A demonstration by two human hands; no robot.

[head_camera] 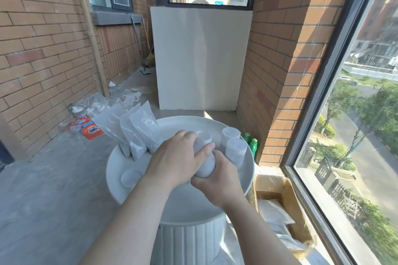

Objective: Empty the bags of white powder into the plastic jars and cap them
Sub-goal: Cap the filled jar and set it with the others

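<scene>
Through the head camera, I am holding a filled jar (pixel 205 165) tilted over the round white table (pixel 193 206), with white powder showing through its wall. My left hand (pixel 176 157) is curling over the jar's upper end with the fingers wrapped round it, and my right hand (pixel 217 180) is gripping the base from below. My left fingers are hiding the mouth, so I cannot tell whether a cap is on. I am judging this to be the capping step. The next move is calling for a firm hold on the base while the top gets twisted tight, then for standing the jar upright. More work is waiting: bags of powder (pixel 137 133) are leaning at the table's far left edge, and a round clear piece, likely a lid (pixel 131 176), is lying near my left wrist. Two clear jars (pixel 234 150), seemingly empty, are standing just beside my hands on the right, crowding the set-down spot, and they could get knocked. A cardboard box (pixel 290 200) holding more bags is sitting on the floor to my right, green bottles (pixel 252 142) are standing behind the table, and an orange packet (pixel 91 129) is lying on the floor to the left.
</scene>
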